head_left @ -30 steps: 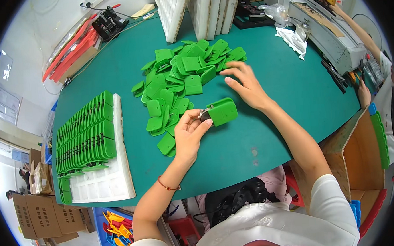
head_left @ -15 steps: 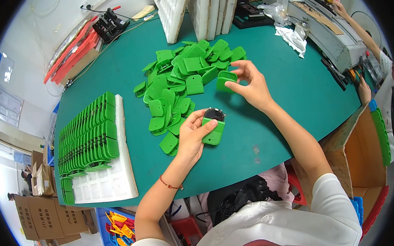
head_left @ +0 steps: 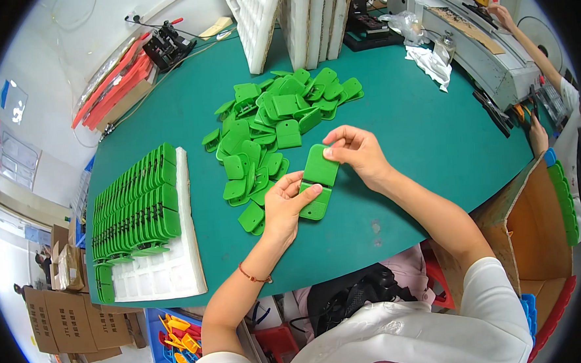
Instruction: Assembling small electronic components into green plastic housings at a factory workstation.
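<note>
My left hand (head_left: 288, 204) grips a ribbed green plastic housing (head_left: 315, 208), thumb on its front, above the near middle of the table. My right hand (head_left: 360, 155) pinches the upper corner of a flat green plastic cover (head_left: 320, 165) with rounded corners. The cover lies over the upper part of the housing, its lower edge meeting the housing near my left thumb. Whether the two are joined I cannot tell, and the black part of the housing is hidden beneath the cover. Just beyond my hands lies a heap of loose green plastic covers (head_left: 288, 134).
At left, a white foam tray (head_left: 192, 252) carries rows of upright green pieces (head_left: 134, 212). White foam trays (head_left: 309, 29) stand at the back. A black clamp fixture (head_left: 167, 46) sits far left. Right are a grey machine (head_left: 487, 53), a cardboard box (head_left: 536, 234) and another person's arm (head_left: 537, 53).
My right hand has brought the green cover down and left onto the housing, covering its black part. My left hand keeps its hold, and the view has shifted slightly.
</note>
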The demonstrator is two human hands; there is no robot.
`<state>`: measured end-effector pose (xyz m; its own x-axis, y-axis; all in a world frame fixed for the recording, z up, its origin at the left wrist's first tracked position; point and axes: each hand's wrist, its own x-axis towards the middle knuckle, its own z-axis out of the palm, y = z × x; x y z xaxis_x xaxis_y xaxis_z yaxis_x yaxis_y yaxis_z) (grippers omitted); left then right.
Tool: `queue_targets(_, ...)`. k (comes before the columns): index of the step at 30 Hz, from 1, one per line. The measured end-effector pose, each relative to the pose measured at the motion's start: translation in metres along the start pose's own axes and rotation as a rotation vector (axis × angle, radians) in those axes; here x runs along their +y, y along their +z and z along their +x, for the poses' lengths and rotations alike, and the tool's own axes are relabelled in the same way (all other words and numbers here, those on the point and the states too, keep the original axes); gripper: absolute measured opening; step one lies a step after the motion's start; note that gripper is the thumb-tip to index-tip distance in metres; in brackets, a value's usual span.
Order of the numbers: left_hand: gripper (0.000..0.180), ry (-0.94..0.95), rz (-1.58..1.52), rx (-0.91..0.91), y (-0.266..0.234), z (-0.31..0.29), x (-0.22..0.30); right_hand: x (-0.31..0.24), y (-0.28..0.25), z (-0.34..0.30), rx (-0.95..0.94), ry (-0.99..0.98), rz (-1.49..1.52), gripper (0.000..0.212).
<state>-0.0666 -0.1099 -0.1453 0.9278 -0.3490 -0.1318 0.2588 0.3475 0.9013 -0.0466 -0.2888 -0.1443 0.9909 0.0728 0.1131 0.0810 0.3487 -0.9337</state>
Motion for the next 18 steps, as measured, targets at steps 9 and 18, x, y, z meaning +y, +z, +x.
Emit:
queue_targets(9,0.032,0.025,0.056,-0.009,0.006,0.002,-0.005,-0.003,-0.005,-0.003,-0.052,-0.015,-0.050,0.022)
queue_targets(18,0.030,0.224,0.096,0.038,0.001,0.002,0.024,0.010,-0.013,0.003,-0.168,-0.085,0.097,0.042)
